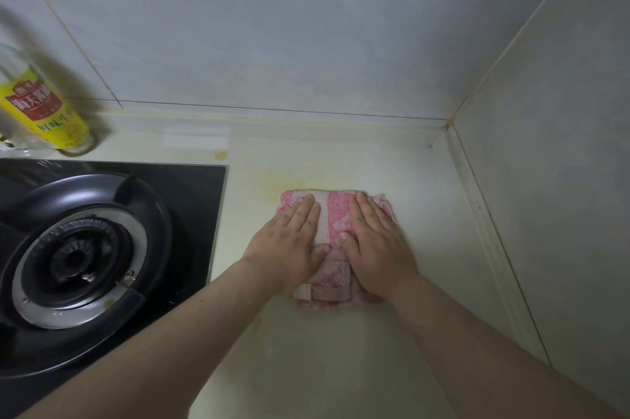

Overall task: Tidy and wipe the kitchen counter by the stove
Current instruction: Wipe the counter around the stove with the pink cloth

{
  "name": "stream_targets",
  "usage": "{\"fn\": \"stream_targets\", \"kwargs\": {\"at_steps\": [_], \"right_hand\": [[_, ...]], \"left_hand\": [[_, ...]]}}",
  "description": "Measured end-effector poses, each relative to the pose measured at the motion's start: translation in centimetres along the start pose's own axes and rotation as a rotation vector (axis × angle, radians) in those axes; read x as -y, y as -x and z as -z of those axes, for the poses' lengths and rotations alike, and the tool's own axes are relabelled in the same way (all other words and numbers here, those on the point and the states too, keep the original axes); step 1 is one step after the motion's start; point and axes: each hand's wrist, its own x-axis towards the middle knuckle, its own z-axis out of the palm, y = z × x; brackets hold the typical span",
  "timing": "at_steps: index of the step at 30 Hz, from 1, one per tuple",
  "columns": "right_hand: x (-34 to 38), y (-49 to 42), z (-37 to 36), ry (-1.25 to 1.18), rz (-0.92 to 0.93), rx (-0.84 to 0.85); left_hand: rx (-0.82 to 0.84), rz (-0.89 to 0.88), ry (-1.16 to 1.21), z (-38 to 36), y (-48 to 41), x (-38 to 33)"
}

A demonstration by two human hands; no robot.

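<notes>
A folded pink and white towel (333, 217) lies flat on the pale counter (419, 234), to the right of the stove. My left hand (289, 241) presses on its left half with straight fingers pointing toward the wall. My right hand (376, 244) presses flat on its right half the same way. Both thumbs meet near the towel's middle. A yellowish stain (272, 185) shows on the counter just beyond the towel's far left corner, and a smaller one (221, 155) sits farther back.
A black glass gas stove (88, 248) with a round burner fills the left side. A clear bottle with a yellow label (44, 111) stands behind it against the wall. Tiled walls (306, 26) close off the counter at the back and on the right.
</notes>
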Motion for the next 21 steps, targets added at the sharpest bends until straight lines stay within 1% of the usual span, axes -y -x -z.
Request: {"fn": "stream_targets", "kwargs": {"at_steps": [12,21], "right_hand": [[-1.9,-6.1,1.0,0.017,0.031,0.008],[-3.0,-11.5,1.5,0.089,0.026,0.011]], "left_hand": [[0.015,0.038,-0.005,1.2,-5.6,2.5],[0.045,0.073,0.006,2.4,-10.0,4.4]]}}
